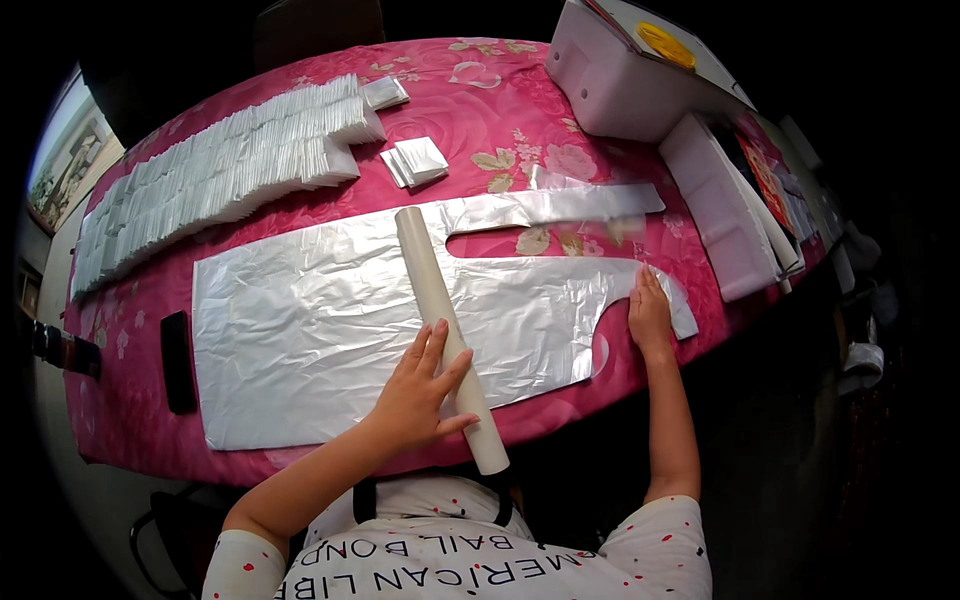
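A thin translucent plastic apron [320, 320] lies spread flat on the pink flowered tablecloth [480, 120]. Across its middle lies a cream cardboard tube [432, 290], its near end sticking out over the table's front edge. My left hand [420, 385] rests flat on the lower part of the tube with the fingers spread. My right hand [648, 315] presses flat on the apron's right end, close to the curved neck cut-out. A long strap of the apron [560, 208] reaches toward the right.
A long row of folded plastic packs [220, 170] lies at the back left, with two loose folded packs [415, 160] beside it. White foam boxes [640, 80] stand at the back right. A dark phone [178, 360] lies by the apron's left edge.
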### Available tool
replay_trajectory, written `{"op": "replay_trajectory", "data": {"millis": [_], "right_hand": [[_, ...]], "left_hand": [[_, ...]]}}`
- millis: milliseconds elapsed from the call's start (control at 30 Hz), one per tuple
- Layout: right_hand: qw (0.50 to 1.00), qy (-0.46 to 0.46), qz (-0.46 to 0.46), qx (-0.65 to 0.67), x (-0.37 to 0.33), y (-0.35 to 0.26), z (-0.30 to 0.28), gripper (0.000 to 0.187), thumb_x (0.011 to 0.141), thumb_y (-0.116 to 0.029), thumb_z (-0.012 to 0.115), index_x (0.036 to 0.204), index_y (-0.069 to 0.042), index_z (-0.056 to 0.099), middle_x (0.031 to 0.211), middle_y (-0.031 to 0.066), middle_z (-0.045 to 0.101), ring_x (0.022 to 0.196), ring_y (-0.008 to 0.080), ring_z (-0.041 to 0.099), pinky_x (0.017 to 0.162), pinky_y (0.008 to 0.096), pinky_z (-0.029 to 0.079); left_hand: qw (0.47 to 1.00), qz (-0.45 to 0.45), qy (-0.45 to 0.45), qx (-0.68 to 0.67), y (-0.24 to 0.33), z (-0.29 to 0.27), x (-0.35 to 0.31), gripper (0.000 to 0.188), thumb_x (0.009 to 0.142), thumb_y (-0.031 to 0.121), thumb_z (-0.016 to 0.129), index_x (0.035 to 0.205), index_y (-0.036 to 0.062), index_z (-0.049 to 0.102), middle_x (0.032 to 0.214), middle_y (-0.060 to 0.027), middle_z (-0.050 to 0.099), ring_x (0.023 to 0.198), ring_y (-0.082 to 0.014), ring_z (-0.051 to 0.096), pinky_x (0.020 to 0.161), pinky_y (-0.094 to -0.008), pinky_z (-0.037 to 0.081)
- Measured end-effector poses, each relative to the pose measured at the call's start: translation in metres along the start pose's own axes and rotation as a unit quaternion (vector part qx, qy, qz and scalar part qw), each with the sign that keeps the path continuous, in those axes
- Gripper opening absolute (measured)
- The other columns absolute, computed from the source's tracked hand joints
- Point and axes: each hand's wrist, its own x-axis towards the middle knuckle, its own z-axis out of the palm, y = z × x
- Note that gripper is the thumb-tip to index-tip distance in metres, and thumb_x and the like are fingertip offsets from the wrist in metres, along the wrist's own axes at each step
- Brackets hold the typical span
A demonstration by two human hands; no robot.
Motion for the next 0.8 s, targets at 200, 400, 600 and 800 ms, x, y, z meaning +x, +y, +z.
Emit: {"op": "replay_trajectory", "data": {"millis": [200, 400, 600, 800], "right_hand": [[0.997, 0.057, 0.043, -0.013, -0.001, 0.023, -0.011, 0.022, 0.08, -0.012, 0.059, 0.098, 0.0, 0.062, 0.105, 0.0148, 0.062, 0.102, 0.0279, 0.057, 0.091, 0.0376, 0.041], [0.984, 0.105, 0.059, 0.13, 0.0, -0.074, -0.049, 0.013, 0.071, -0.004, 0.066, 0.075, -0.003, 0.053, 0.08, 0.0089, 0.062, 0.069, 0.0198, 0.059, 0.067, 0.0323, 0.046], [0.838, -0.197, 0.018, 0.509, -0.039, -0.216, -0.062, 0.02, 0.077, -0.005, 0.068, 0.091, -0.001, 0.053, 0.078, 0.0013, 0.054, 0.072, 0.008, 0.052, 0.066, 0.0223, 0.043], [0.816, -0.218, -0.232, 0.483, -0.072, -0.277, -0.045, 0.032, 0.076, -0.014, 0.067, 0.105, 0.0, 0.061, 0.103, 0.0114, 0.064, 0.08, 0.0184, 0.061, 0.069, 0.0281, 0.048]], "left_hand": [[1.0, 0.002, 0.001, 0.007, 0.007, 0.004, 0.003, 0.074, 0.073, 0.051, 0.064, 0.129, 0.0079, 0.044, 0.142, -0.0322, 0.017, 0.132, -0.0493, 0.016, 0.106, -0.0478, 0.024], [1.0, 0.01, 0.006, 0.009, 0.007, 0.002, 0.004, 0.072, 0.076, 0.053, 0.06, 0.128, 0.0068, 0.045, 0.143, -0.0295, 0.017, 0.132, -0.0489, 0.016, 0.106, -0.0479, 0.025], [0.917, -0.096, 0.118, -0.369, 0.016, -0.006, 0.0, 0.064, 0.08, 0.039, 0.064, 0.13, 0.0046, 0.042, 0.133, -0.0233, 0.04, 0.123, -0.0312, 0.041, 0.099, -0.0405, 0.036], [0.677, -0.342, 0.006, -0.651, -0.017, -0.043, -0.019, 0.035, 0.087, 0.018, 0.06, 0.115, 0.0001, 0.052, 0.103, -0.0109, 0.062, 0.088, -0.0133, 0.061, 0.074, -0.0265, 0.051]]}}
